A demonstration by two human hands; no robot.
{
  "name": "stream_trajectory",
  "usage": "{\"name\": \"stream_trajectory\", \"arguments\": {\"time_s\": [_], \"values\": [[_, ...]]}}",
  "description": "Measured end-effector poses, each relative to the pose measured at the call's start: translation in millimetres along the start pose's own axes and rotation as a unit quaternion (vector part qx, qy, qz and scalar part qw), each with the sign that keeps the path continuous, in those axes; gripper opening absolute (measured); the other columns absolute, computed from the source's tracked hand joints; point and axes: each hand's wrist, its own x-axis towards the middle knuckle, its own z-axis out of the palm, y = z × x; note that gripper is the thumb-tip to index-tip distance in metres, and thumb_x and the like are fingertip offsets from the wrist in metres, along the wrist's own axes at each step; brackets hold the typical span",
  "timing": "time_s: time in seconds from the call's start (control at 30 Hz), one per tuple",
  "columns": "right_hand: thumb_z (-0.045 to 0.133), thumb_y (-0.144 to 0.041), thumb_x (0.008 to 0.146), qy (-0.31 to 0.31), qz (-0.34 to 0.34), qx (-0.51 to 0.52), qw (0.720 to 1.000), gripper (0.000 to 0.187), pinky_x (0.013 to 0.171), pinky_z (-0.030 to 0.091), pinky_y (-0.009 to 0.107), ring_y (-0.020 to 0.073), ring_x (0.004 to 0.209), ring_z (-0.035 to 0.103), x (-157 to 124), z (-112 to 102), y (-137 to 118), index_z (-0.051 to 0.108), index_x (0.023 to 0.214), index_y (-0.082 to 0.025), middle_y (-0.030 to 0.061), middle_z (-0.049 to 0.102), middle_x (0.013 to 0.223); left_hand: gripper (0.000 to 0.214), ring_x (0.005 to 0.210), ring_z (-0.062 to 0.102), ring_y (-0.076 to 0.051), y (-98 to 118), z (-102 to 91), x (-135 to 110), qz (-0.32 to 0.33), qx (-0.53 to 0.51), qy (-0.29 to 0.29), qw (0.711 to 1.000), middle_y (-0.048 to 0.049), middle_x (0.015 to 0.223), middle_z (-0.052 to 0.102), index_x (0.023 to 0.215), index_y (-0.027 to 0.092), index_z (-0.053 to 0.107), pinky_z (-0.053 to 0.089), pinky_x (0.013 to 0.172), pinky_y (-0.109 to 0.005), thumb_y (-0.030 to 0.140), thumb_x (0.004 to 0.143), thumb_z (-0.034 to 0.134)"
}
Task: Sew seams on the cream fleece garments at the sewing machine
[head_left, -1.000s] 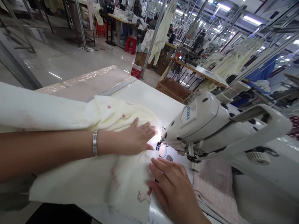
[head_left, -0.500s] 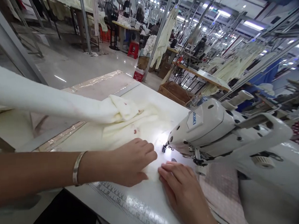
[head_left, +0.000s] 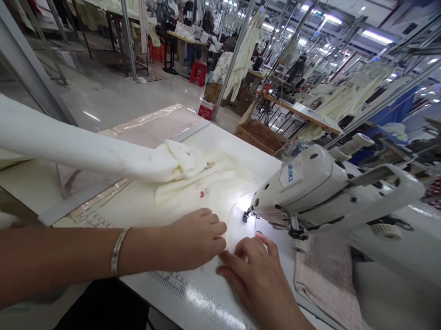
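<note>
Cream fabric (head_left: 221, 184) with small red motifs lies in soft folds on the white machine table. My left hand (head_left: 195, 240), with a silver bangle at the wrist, rests on its near part, fingers curled closed on the cloth. Just to the right, my right hand (head_left: 261, 276) pinches the fabric's near edge between thumb and forefinger, the other fingers raised and bent. Both hands almost touch, and their grip partly hides the edge. Beyond my fingers is the lit needle area and presser foot (head_left: 246, 216) of a white sewing machine (head_left: 313, 180).
A printed ruler scale (head_left: 171, 281) runs along the table's front edge. A long white padded roll or sleeve-like cloth (head_left: 75, 148) crosses from the left. Pinkish checked cloth (head_left: 322, 273) lies under the machine arm. Behind stand a cardboard box (head_left: 261, 136) and a red stool (head_left: 198, 73).
My right hand has moved left and nearer, from lying flat by the needle to pinching the cloth edge beside my left hand. My left fingers have curled tighter.
</note>
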Motion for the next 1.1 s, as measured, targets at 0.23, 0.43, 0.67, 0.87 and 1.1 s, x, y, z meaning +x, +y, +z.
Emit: {"name": "stream_trajectory", "arguments": {"time_s": [0.23, 0.43, 0.67, 0.87, 1.1], "values": [[0.047, -0.034, 0.093, 0.062, 0.075, -0.038, 0.995, 0.015, 0.072, 0.044, 0.031, 0.0169, 0.083, 0.062, -15, 4, 44, 0.059, 0.095, -0.025, 0.0025, 0.064, 0.093, 0.024, 0.110, 0.051, -0.026, -10, 6.7, 0, -0.041, -0.004, -0.010, 0.999, -0.0128, 0.122, 0.054, 0.106, 0.015, 0.054, 0.034, 0.100, -0.042, 0.025, 0.084, 0.055], [0.045, -0.033, 0.094, 0.096, 0.055, -0.130, 0.985, 0.021, 0.076, 0.044, 0.036, 0.0198, 0.074, 0.065, -13, -1, 61, 0.063, 0.089, -0.024, 0.0014, 0.070, 0.082, 0.020, 0.098, 0.056, -0.024, -24, -6.3, 28, -0.056, -0.037, -0.048, 0.997, -0.0101, 0.103, 0.062, 0.096, 0.015, 0.059, 0.041, 0.092, -0.039, 0.015, 0.076, 0.056], [0.047, -0.024, 0.093, 0.090, 0.011, -0.065, 0.994, 0.018, 0.083, 0.049, 0.030, 0.0175, 0.098, 0.064, -8, 3, 42, 0.060, 0.106, -0.019, 0.0044, 0.069, 0.103, 0.041, 0.099, 0.060, -0.018, -45, -35.1, 73, -0.204, -0.133, -0.044, 0.969, -0.0046, 0.115, 0.063, 0.114, 0.019, 0.053, 0.047, 0.078, -0.029, 0.006, 0.077, 0.042], [0.045, -0.033, 0.095, 0.114, 0.049, -0.185, 0.975, 0.025, 0.077, 0.051, 0.034, 0.0201, 0.085, 0.069, -18, 21, 78, 0.063, 0.109, -0.024, 0.0046, 0.072, 0.100, 0.033, 0.134, 0.036, -0.026, -92, 23.0, 113, -0.146, -0.065, -0.044, 0.986, -0.0132, 0.144, 0.041, 0.123, 0.014, 0.050, 0.026, 0.108, -0.047, 0.024, 0.093, 0.041], [0.049, -0.023, 0.092, 0.132, 0.022, -0.127, 0.983, 0.019, 0.071, 0.051, 0.028, 0.0184, 0.086, 0.068, -12, 9, 59, 0.062, 0.104, -0.022, 0.0034, 0.072, 0.098, 0.029, 0.096, 0.054, -0.022, -57, 5.9, 93, -0.147, -0.050, 0.003, 0.988, -0.0099, 0.103, 0.060, 0.097, 0.013, 0.054, 0.043, 0.086, -0.034, 0.004, 0.070, 0.049]]}}
